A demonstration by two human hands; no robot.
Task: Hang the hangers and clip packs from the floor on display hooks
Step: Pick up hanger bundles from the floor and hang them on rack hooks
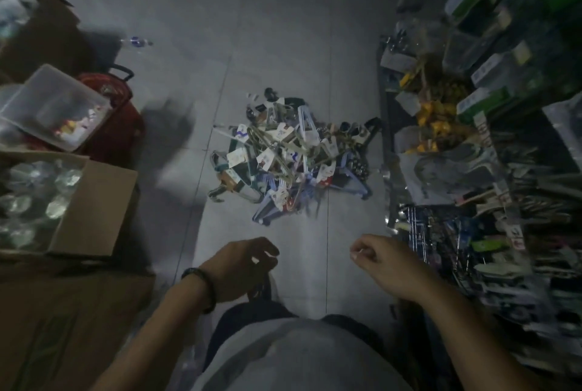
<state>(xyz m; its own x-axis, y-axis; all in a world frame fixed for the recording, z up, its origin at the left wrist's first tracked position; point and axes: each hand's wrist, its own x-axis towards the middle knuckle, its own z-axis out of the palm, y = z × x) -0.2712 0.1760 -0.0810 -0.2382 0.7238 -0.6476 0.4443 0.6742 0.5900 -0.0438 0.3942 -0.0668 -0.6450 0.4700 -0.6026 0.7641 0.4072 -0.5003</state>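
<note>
No text can be read: the cards in the hanger pile (293,154) are too blurred.

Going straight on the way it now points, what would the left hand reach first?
Probably the near edge of the pile of hangers and clip packs, at its blue hangers; only bare floor shows between it and the left hand. Height above the floor is unclear.
</note>
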